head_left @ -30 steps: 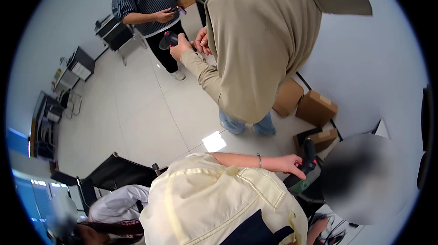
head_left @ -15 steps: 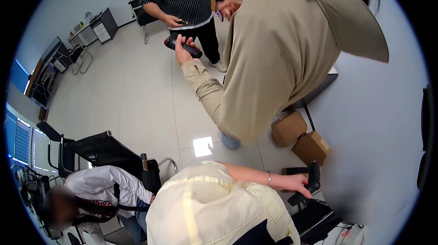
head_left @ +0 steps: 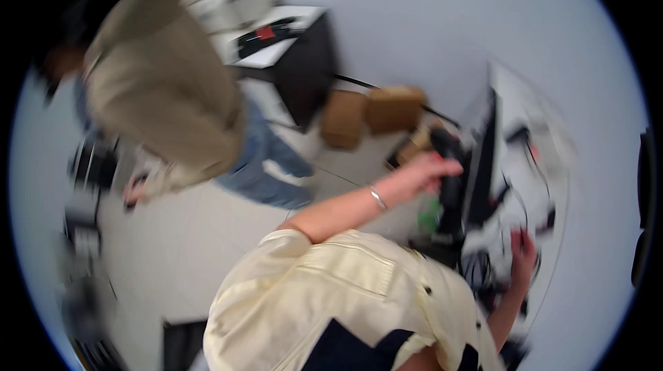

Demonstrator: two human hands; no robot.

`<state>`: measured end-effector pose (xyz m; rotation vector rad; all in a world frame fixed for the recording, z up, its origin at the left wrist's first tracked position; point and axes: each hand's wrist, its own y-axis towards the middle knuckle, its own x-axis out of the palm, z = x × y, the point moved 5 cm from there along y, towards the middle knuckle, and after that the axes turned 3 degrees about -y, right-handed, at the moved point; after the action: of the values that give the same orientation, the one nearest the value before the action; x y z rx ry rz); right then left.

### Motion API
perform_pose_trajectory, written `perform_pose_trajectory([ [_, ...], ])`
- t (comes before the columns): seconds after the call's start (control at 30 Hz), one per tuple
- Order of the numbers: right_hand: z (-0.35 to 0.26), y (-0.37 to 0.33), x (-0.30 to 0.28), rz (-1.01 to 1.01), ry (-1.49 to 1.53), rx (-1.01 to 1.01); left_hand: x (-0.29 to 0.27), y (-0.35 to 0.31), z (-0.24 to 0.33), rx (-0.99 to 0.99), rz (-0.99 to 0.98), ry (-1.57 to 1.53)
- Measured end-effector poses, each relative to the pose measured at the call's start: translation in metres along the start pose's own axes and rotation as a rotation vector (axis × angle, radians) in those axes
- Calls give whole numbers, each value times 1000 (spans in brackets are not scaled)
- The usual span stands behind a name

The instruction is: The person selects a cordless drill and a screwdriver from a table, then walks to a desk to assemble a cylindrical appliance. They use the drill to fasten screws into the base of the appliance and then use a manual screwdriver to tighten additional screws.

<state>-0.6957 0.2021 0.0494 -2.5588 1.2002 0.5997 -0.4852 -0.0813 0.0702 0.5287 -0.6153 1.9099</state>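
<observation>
My left hand (head_left: 431, 169), with a bracelet at its wrist, is closed round a black handheld device (head_left: 450, 188) with a red part. It holds the device upright in front of a dark monitor-like panel (head_left: 481, 164) at the table's near side. My right hand (head_left: 523, 254) is over the white table (head_left: 545, 260) among loose black cables (head_left: 523, 212). Its fingers look pinched together, beside a thin dark cable. Motion blur hides what they hold, if anything.
Cardboard boxes (head_left: 394, 110) stand on the floor by the wall. A dark cabinet (head_left: 307, 71) with a white top carries a black and red item (head_left: 266, 34). At left stands a person in a tan jacket (head_left: 162, 88). A blurred chair (head_left: 183, 343) is at the lower left.
My view has swung to the right, toward the table and cabinet. The black device stays in my left hand, now held more upright. My right hand has come into view at the table.
</observation>
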Motion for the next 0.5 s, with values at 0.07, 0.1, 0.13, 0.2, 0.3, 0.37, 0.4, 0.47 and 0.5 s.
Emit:
perform_pose_trajectory([
  [0.07, 5, -6, -2, -98, 342, -21, 16, 21, -14, -69, -61, -14],
  [0.1, -1, -2, -5, -152, 386, -123, 35, 35, -11, -116, -187, -88],
  [0.13, -8, 1, -8, -192, 310, -101, 45, 49, -18, -114, -155, -105],
  [0.2, -7, 3, -18, -238, 354, -166, 71, 78, -36, -170, -226, -168],
  [0.3, -9, -3, -29, -189, 393, -83, 104, 100, -55, -218, -251, -209],
  [0.37, -15, -18, -28, -144, 452, -106, 110, 100, -59, -266, -275, -265],
  [0.4, -13, -17, -29, -143, 504, -115, 115, 103, -62, -276, -274, -278],
  [0.47, -16, -19, -34, -104, 576, -89, 124, 110, -69, -289, -265, -307],
  [0.5, -19, -20, -37, -89, 611, -77, 126, 114, -74, -299, -273, -327],
])
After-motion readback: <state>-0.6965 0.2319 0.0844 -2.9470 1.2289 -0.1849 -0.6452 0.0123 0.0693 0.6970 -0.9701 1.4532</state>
